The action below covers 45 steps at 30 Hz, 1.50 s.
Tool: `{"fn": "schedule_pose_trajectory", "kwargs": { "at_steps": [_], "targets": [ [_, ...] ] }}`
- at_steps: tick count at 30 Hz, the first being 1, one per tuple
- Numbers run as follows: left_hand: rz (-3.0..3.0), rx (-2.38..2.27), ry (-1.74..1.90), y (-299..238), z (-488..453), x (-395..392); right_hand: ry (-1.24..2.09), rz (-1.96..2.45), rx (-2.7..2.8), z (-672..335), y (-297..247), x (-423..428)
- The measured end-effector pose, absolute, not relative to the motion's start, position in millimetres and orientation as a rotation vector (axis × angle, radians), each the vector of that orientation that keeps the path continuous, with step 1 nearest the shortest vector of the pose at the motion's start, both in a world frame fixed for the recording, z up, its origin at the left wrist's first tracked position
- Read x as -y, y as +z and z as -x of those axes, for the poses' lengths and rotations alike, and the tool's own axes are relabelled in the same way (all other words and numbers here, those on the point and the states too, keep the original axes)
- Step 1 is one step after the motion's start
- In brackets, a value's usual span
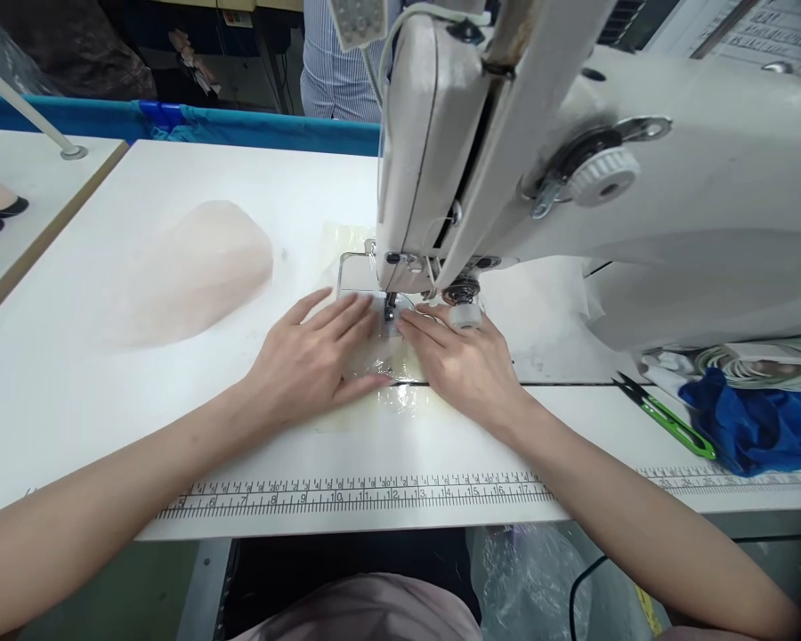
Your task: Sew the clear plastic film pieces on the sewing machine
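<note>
My left hand [317, 356] lies flat on the sewing machine's bed, left of the presser foot [390, 312], fingers stretched out and a little apart. On the other side, my right hand [464, 356] rests with its fingers extended toward the foot, partly below a white knob [465, 315]. Shiny transparent tape [400, 405] covers the bed between and in front of my hands. Whether thin fabric lies under my fingers, I cannot make out. The white sewing machine [417, 151] stands over both hands. Left of them lies a sheer, skin-toned piece of fabric [206, 267].
Green thread snips [671, 418] lie at the right beside a blue cloth [761, 418] and a coil of pale cord [767, 361]. A printed ruler [374, 496] runs along the front edge. Blue fabric [273, 133] lines the back edge, with a person in stripes [340, 71] beyond.
</note>
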<state>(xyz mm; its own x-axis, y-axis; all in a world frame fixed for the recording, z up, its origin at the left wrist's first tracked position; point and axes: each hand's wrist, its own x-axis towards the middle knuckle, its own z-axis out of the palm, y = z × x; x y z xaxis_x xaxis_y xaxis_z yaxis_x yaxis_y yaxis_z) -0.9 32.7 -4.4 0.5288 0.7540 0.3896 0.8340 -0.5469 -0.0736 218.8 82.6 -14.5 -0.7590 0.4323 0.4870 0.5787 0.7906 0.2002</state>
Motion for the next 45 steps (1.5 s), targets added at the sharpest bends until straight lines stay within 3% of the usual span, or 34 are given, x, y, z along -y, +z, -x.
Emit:
{"fn": "schedule_pose_trajectory", "kwargs": {
  "at_steps": [9,23,45],
  "targets": [
    [2.336,1.146,-0.533,15,13,-38,-0.042,0.596,2.606,-208,1,-65],
    [2.702,1.143,-0.543,-1,21,-54,0.116,0.772,2.604,-205,4,-56],
    [2.594,1.028,-0.277,-3,9,-44,-0.228,0.977,2.604,-215,-3,-76]
  ]
}}
